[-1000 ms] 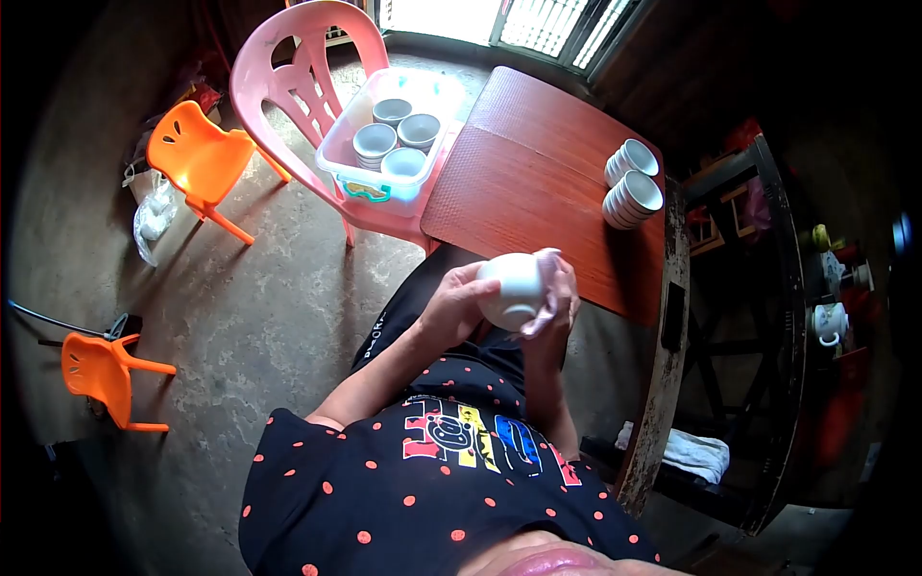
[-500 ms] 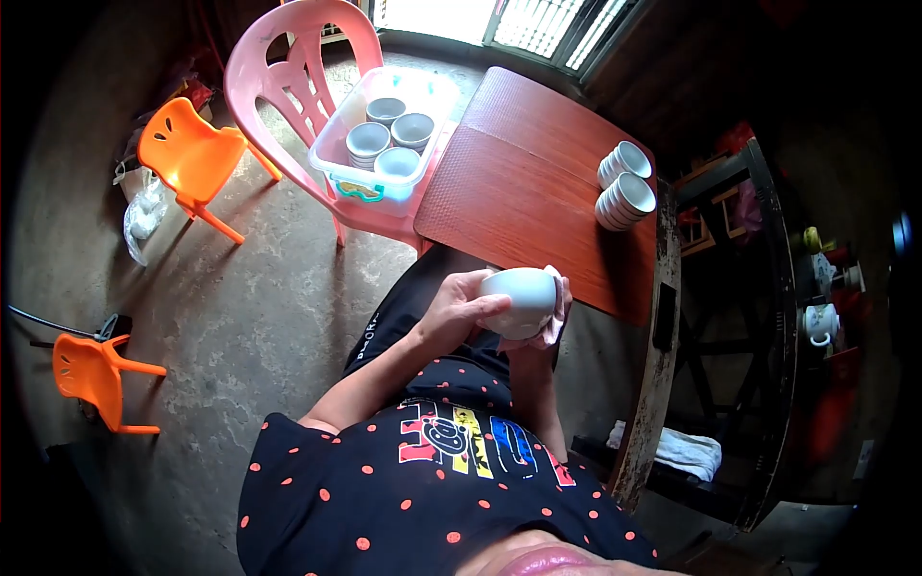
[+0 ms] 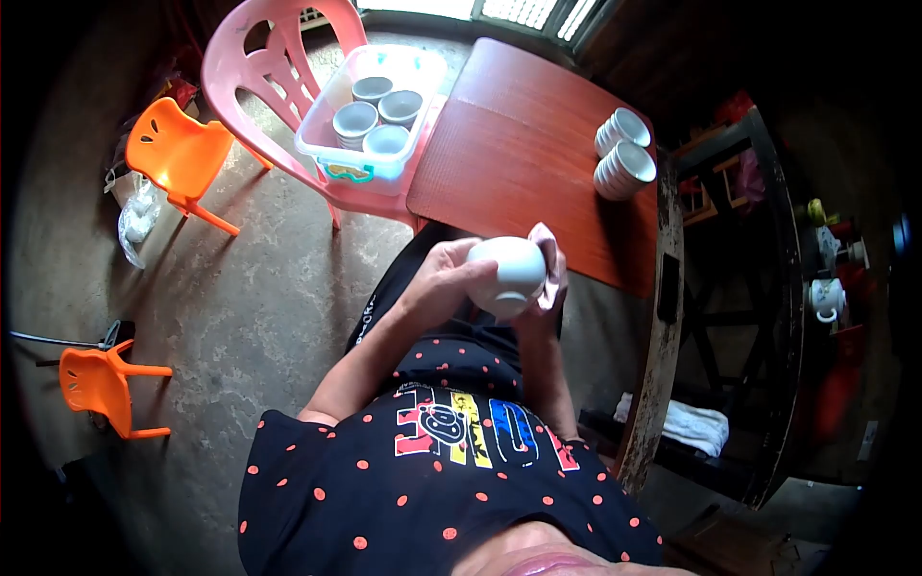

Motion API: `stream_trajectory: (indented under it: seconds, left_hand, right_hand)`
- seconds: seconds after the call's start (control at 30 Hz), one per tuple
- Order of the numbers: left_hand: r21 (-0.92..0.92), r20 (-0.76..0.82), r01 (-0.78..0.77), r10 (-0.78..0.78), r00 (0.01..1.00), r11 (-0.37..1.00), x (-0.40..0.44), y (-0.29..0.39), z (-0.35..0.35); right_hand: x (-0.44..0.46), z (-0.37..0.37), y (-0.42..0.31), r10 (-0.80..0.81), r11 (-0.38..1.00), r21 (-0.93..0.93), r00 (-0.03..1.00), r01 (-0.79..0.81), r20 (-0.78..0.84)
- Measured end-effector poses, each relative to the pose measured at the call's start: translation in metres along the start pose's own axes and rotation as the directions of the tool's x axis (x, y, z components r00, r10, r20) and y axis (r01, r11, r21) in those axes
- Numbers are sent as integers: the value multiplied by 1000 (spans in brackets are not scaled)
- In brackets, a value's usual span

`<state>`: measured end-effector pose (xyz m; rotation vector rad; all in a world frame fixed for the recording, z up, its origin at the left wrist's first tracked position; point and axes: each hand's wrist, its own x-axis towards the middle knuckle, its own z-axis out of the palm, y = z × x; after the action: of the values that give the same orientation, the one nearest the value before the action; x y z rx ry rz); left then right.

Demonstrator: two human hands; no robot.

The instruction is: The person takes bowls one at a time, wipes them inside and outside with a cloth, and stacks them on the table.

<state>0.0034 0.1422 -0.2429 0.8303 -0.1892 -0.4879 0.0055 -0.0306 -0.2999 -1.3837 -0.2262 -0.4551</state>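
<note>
A white bowl [image 3: 507, 269] is held between my two hands above my lap, near the front edge of the red-brown table [image 3: 519, 144]. Its rounded outside and part of its foot ring are turned towards me. My left hand [image 3: 444, 286] grips the bowl from the left, thumb across its side. On the far side, my right hand [image 3: 547, 305] is closed on a pale pink cloth [image 3: 551, 264] pressed against the bowl; the bowl hides most of those fingers.
Two stacks of bowls [image 3: 624, 171] stand at the table's right side. A clear plastic bin [image 3: 423, 144] with several bowls rests on a pink chair [image 3: 226, 72]. Orange small chairs [image 3: 178, 144] stand left. A dark wooden frame [image 3: 663, 317] rises at right, near a white towel [image 3: 693, 427].
The bowl has turned in my hands, so its foot ring now shows towards me. The cloth has shifted up along its right side. The whole view has tilted slightly.
</note>
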Motion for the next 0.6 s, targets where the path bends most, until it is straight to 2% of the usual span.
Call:
stream_trajectory:
  seconds: [0.03, 0.07, 0.1, 0.13, 0.17, 0.2, 0.27, 0.3, 0.33, 0.37, 0.43, 0.47, 0.5, 0.53, 0.57, 0.6]
  left_hand:
    - [-2, 31, 0, 0, 1000, 1000, 0, -1, 0]
    - [79, 54, 13, -18, 998, 997, 1, 0, -2]
    - [163, 78, 22, -35, 996, 986, -1, 2, -2]
    - [163, 86, -12, -2, 996, 987, -3, 5, 8]
    - [319, 117, -42, 4, 993, 947, -2, -6, 0]
    - [240, 79, -7, -13, 997, 971, -2, -13, -7]
    - [93, -25, 53, -51, 998, 994, 2, -15, -7]
    - [-43, -28, 45, -46, 999, 998, 4, -14, -7]
    - [-139, -76, 16, -27, 997, 990, 5, -16, -9]
    - [-231, -125, -17, -13, 992, 973, 6, -19, -10]
    - [-234, -131, -31, 0, 991, 972, 7, -20, -8]
    - [-215, -127, -24, -3, 992, 976, 7, -18, -6]
    - [-195, -121, -16, -8, 993, 981, 6, -18, -5]
    - [-153, -69, -5, -5, 998, 988, 5, -23, -8]
    - [-111, -16, -2, 0, 1000, 994, 5, -31, -15]
    - [-68, 39, -4, 7, 999, 998, 5, -37, -23]
  right_hand:
    - [6, 4, -20, 146, 988, -49, 989, -145, 27]
    - [17, 8, -43, 302, 951, -90, 951, -295, 69]
    - [34, 10, -72, 421, 907, -90, 879, -411, 223]
    - [38, 25, -89, 360, 889, -385, 898, -248, 254]
    - [39, 36, -95, 312, 771, -635, 899, -51, 306]
    - [43, 36, -93, 67, 643, -660, 829, 389, 555]
    - [34, 30, -79, 195, 822, -569, 923, 31, 332]
    - [30, 27, -71, 278, 869, -473, 934, -145, 226]
    - [19, 24, -71, 394, 914, -149, 914, -378, 94]
    - [3, 19, -48, -209, 711, -645, 960, 281, 189]
    - [-23, 26, -34, -428, 440, -850, 900, 290, 86]
    - [-20, 24, -35, -412, 374, -878, 902, 299, 132]
    - [-13, 22, -38, -333, 688, -661, 939, 301, 80]
    - [5, 31, -71, 92, 904, -421, 996, -76, 17]
    - [17, 27, -68, -12, 748, -625, 947, 222, 322]
    - [30, 24, -65, -114, 534, -640, 797, 552, 593]
